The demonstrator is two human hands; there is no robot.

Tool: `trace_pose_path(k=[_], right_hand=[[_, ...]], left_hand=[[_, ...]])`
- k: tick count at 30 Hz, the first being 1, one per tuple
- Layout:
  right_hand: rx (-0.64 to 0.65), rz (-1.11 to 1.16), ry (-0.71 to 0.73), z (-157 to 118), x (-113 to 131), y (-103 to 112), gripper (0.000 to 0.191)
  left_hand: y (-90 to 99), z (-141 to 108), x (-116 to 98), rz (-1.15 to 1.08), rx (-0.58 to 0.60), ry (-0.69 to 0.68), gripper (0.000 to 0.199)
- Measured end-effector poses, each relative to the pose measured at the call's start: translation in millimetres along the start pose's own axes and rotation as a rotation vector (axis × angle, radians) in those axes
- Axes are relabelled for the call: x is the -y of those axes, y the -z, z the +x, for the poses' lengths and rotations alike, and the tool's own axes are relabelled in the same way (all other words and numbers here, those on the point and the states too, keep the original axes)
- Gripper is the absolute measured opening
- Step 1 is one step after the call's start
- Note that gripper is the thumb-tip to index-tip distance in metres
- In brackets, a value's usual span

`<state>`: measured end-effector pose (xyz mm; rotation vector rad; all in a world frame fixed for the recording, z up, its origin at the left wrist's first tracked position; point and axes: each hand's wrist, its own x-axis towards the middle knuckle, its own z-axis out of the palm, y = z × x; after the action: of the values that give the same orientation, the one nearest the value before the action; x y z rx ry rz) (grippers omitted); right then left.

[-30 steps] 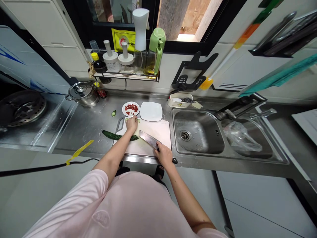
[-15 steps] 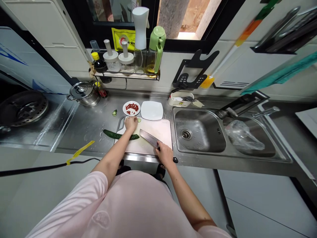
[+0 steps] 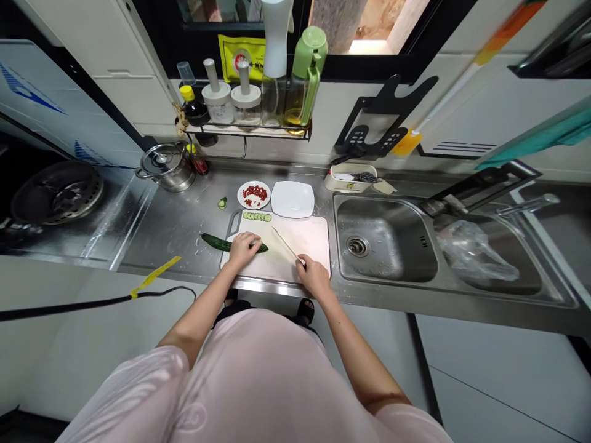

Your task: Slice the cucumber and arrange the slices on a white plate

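Observation:
My left hand [image 3: 243, 249] rests over a dark green cucumber [image 3: 216, 242], its fingers closed around it near the cut end. The cucumber lies across the left side of a white cutting board [image 3: 318, 237], its other end sticking out over the counter. In my right hand [image 3: 314, 275] is the handle of a kitchen knife [image 3: 284, 242]. The blade stands edge-on above the board, right of the cucumber and apart from it. A row of cucumber slices [image 3: 257, 216] lies along the board's far edge.
Behind the board stand a plate [image 3: 241, 195] of chopped red pieces and a white dish [image 3: 292, 200]. Cucumber scraps [image 3: 222, 202] lie to the left. A sink [image 3: 388, 240] is on the right, and a lidded pot [image 3: 167, 169] at the back left. Bottles and jars fill the wall rack [image 3: 252, 132].
My left hand has moved back from the slices at the board's far edge onto the cucumber. The knife has turned from lying flatter to edge-on. The view has shifted slightly.

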<state>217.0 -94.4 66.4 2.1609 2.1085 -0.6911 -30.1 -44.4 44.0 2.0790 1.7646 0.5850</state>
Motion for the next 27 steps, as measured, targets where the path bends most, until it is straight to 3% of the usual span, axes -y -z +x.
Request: trace_pose_path(k=[12,27], right_hand=[[0.105,-0.093,0.108,-2.2,20.4,5.5,0.038],[0.155,-0.202,0.244,-19.7,40.3,-2.4,0.032]], left_hand=[[-8.3,-20.5,0.6,0.018,0.027,-0.005,0.027],[-18.9,-32.4,9.2,0.089,0.045,-0.023,0.031]])
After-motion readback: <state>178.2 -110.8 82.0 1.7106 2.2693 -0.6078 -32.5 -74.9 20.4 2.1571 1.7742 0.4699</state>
